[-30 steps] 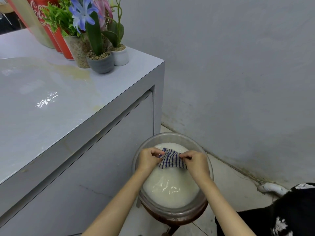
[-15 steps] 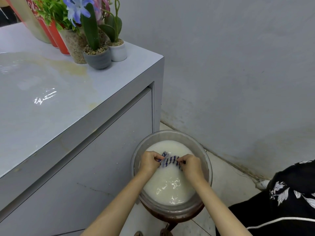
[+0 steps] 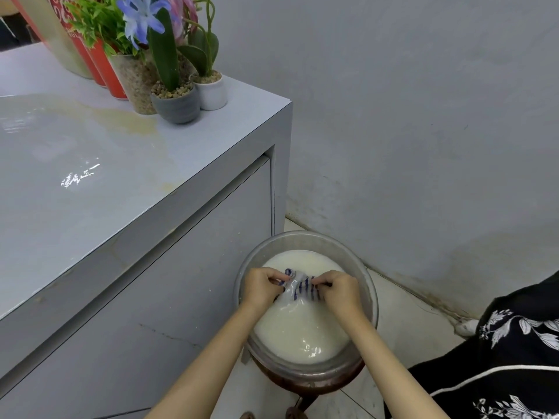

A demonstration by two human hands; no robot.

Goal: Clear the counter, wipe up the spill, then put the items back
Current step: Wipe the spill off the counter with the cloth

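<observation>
Standing left of the basin (image 3: 305,237) and rising above it: the counter (image 3: 121,207), grey, its top wet and glossy. A yellowish spill stain (image 3: 133,125) lies on that top, well up-left of the basin.

At the counter's back corner, up-left of the basin, sits a tight cluster:
- red containers (image 3: 106,71), furthest left
- clear pot (image 3: 133,83) of gravel with green leaves
- dark grey pot (image 3: 177,105) with a blue flower
- white pot (image 3: 213,92), nearest the corner

Whether the pots touch or only crowd each other cannot be told.

The basin is round and translucent, seated on a dark brown stand (image 3: 305,385) and filled with cloudy white water (image 3: 302,328). Both forearms come in from the bottom edge, and both hands are over the far half of the basin.

The left hand (image 3: 261,287) is at the basin's left-centre, fingers curled, pinching the left end of the cloth (image 3: 301,287). The cloth is blue-and-white striped, bunched between the two hands at the water's surface. Its lower edge looks to be dipping under. The right hand (image 3: 341,293) is at the basin's right-centre, fingers curled, pinching the cloth's right end. The hands are near each other, with only the cloth between them.

Right of the basin is pale floor tile (image 3: 402,322), with a grey wall (image 3: 423,116) behind. At far right is a black garment (image 3: 499,358) with a white flower print.
</observation>
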